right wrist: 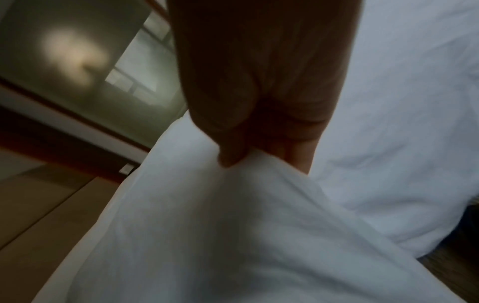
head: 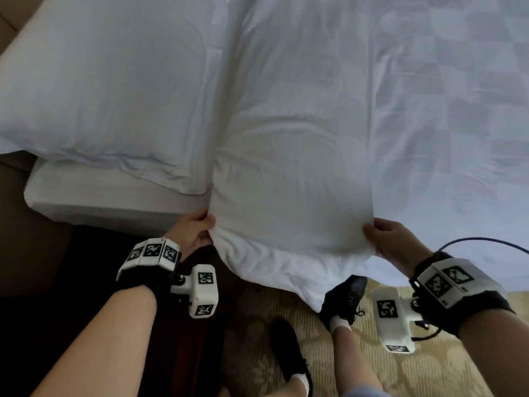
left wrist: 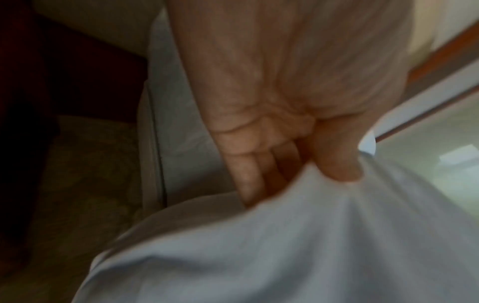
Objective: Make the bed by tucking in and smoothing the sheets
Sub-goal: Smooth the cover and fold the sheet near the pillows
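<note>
Left hand: the left hand (head: 194,228) grips the near-left edge of the white folded duvet (head: 292,173); the left wrist view shows its thumb (left wrist: 337,160) pressed on top and the fingers (left wrist: 249,174) curled under the cloth.
Right hand: the right hand (head: 392,239) pinches the same duvet's near-right edge, thumb (right wrist: 230,151) on top, the fingers tucked underneath.
Duvet: it lies across the bed, its lower hem hanging over the near side toward the patterned beige carpet (head: 429,373).
Pillow: a plump white pillow (head: 106,90) rests just left of the duvet on the white fitted mattress (head: 100,202).
Feet: black shoes (head: 289,356) stand on the carpet, one partly under the hanging hem.
</note>
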A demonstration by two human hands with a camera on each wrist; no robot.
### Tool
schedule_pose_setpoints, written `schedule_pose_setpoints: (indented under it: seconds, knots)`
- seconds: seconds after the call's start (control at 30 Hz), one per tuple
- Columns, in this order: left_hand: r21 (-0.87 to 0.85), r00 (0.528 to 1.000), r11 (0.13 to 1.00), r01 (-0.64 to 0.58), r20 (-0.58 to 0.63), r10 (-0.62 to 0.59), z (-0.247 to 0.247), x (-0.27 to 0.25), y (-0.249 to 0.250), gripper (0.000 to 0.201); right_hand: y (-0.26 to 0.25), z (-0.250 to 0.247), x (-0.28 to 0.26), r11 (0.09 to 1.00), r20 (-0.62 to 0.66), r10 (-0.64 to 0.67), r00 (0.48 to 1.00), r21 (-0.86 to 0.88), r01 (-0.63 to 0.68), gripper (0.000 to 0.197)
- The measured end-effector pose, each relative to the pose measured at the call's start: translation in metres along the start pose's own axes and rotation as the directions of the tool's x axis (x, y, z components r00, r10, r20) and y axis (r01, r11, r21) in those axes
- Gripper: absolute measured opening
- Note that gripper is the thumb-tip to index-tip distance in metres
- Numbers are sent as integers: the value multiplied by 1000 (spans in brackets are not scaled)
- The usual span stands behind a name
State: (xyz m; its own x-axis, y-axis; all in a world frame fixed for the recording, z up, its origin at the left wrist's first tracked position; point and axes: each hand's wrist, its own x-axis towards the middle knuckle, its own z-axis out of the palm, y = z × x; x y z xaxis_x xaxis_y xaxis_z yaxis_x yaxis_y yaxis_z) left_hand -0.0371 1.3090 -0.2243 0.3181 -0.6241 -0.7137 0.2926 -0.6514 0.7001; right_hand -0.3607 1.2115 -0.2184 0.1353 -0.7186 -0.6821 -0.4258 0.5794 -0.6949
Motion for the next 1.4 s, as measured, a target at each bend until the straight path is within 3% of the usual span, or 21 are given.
schedule_pose_setpoints:
  seconds: [0.07, 0.13, 0.23, 0.33, 0.37, 0.43, 0.5, 0.6, 0.7, 0.77, 0.87, 1.0, 1.03, 1.07, 1.2, 1.4]
  knots:
    - [-71, 999, 997, 21, 47, -18, -1, -2, -6, 24, 2, 0, -4, 994, 41, 34, 999, 105, -38, 16]
    - [-55, 1000, 998, 11, -5, -11, 5, 3, -10, 24, 8, 4, 0, 1000, -26, 2, 1000, -25, -3, 18]
    - [166, 978, 979, -119, -153, 145, 14, 19, -13, 11, 14, 16, 3, 996, -66, -18, 998, -90, 12, 42]
    - [450, 943, 876, -174, -179, 279, 19, 21, -14, 9, 19, 29, 8, 965, -49, -37, 998, -260, 23, 16]
    - [494, 939, 854, -160, -191, 286, 15, 22, -18, 22, 21, 31, 10, 944, -45, -41, 998, -328, 25, 6]
    - [406, 968, 908, -105, -167, 186, 4, 18, -34, 37, 29, 28, 14, 923, -61, -11, 998, -384, -14, 4]
    - [332, 990, 942, -51, -109, 92, -5, 5, -45, 33, 36, 22, 14, 921, -46, 22, 999, -388, -38, 7]
    - [442, 994, 896, -35, -76, 76, -5, 3, -48, 31, 37, 19, 15, 905, -44, 22, 999, -424, -38, 12]
    - [476, 991, 879, 19, -129, 48, 1, 9, -42, 20, 31, 26, 15, 901, -72, -10, 997, -434, -22, 4]
    - [560, 981, 826, 54, -183, 60, 1, 12, -44, 19, 30, 29, 14, 903, -77, -10, 997, -429, -24, 14]
    - [704, 990, 703, 97, -140, 4, 7, 11, -44, 50, 39, 29, 21, 881, -82, 71, 994, -463, -101, 3]
    - [835, 988, 542, 94, -143, 50, 20, 7, -37, 29, 48, 25, 33, 854, -88, 129, 988, -496, -156, 35]
    - [837, 991, 540, 92, -132, 35, 18, 9, -42, 21, 51, 23, 33, 849, -97, 135, 986, -501, -166, 37]
    - [795, 991, 598, 103, -133, 6, 14, 8, -50, 9, 53, 22, 32, 846, -107, 139, 984, -503, -174, 37]
    - [629, 994, 771, 101, -100, -48, 7, -4, -82, 23, 65, 15, 26, 879, -142, 128, 982, -442, -179, 29]
    - [657, 965, 753, -13, -190, 182, 18, -10, -89, 24, 67, 24, 27, 878, -125, 86, 988, -460, -135, 31]
